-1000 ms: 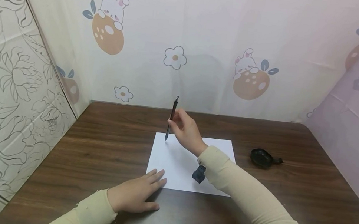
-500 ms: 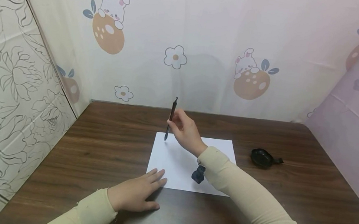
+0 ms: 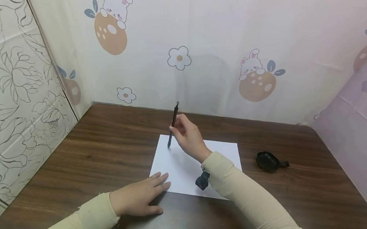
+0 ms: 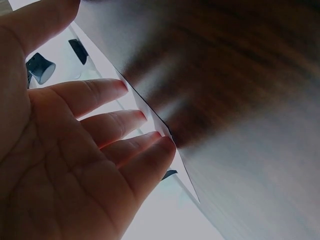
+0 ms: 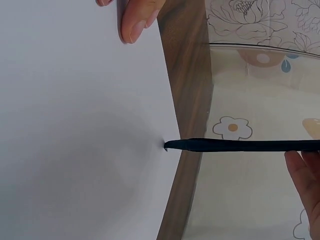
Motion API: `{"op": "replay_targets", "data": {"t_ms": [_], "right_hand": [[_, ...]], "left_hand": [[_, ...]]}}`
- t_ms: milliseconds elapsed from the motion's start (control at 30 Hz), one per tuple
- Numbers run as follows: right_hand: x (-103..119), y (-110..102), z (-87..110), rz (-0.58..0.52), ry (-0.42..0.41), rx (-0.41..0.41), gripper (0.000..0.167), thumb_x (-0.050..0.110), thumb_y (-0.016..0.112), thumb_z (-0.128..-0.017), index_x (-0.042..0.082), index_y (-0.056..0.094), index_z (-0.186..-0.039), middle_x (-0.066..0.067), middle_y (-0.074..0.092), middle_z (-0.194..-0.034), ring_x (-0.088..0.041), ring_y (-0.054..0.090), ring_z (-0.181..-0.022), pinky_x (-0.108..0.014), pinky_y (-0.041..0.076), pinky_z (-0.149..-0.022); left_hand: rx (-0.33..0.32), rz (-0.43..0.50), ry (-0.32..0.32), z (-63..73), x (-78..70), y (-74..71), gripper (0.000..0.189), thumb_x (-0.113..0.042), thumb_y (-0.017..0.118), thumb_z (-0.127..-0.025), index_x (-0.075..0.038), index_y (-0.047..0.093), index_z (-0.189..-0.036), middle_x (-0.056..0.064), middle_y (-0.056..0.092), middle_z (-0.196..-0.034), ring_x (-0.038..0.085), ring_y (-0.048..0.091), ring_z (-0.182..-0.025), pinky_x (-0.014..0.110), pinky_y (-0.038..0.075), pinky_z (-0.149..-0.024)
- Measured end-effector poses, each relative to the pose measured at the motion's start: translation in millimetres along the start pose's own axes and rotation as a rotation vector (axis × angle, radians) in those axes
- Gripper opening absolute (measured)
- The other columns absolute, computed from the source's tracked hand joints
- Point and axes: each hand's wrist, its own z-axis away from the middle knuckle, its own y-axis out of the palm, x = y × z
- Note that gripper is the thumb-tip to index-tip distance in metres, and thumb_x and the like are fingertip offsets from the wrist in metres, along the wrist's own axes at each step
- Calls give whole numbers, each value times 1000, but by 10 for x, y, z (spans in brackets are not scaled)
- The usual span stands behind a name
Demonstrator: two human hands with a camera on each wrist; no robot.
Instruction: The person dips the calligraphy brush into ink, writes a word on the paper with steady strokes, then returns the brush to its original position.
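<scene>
My right hand (image 3: 190, 137) pinches a dark writing brush (image 3: 174, 119) with a small loop at its top end. The brush stands nearly upright over the upper left part of a white sheet of paper (image 3: 181, 175). In the right wrist view its brush tip (image 5: 172, 145) touches the paper and bends a little, with a tiny dark spot there. My left hand (image 3: 140, 197) lies with straight fingers, its fingertips resting on the sheet's lower left corner. That palm (image 4: 65, 165) fills much of the left wrist view.
A small black dish (image 3: 268, 161) with a short handle sits on the brown wooden table (image 3: 115, 140), right of the paper. A dark wrist camera (image 3: 202, 180) hangs under the right sleeve. A patterned curtain (image 3: 215, 26) rises behind the table.
My right hand has drawn the brush slightly toward me, its tip lower on the sheet and its shaft more upright. The left hand has stayed in place.
</scene>
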Motion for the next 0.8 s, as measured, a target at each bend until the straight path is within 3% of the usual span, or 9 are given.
{"op": "replay_targets", "data": {"t_ms": [800], "right_hand": [[81, -31, 107, -21, -34, 51, 23, 16, 63, -96, 13, 55, -117, -2, 65, -95, -12, 63, -87, -26, 55, -72]], "left_hand": [[-14, 14, 8, 17, -25, -23, 71, -42, 67, -89, -9, 44, -148, 11, 31, -160, 33, 28, -148, 48, 34, -116]]}}
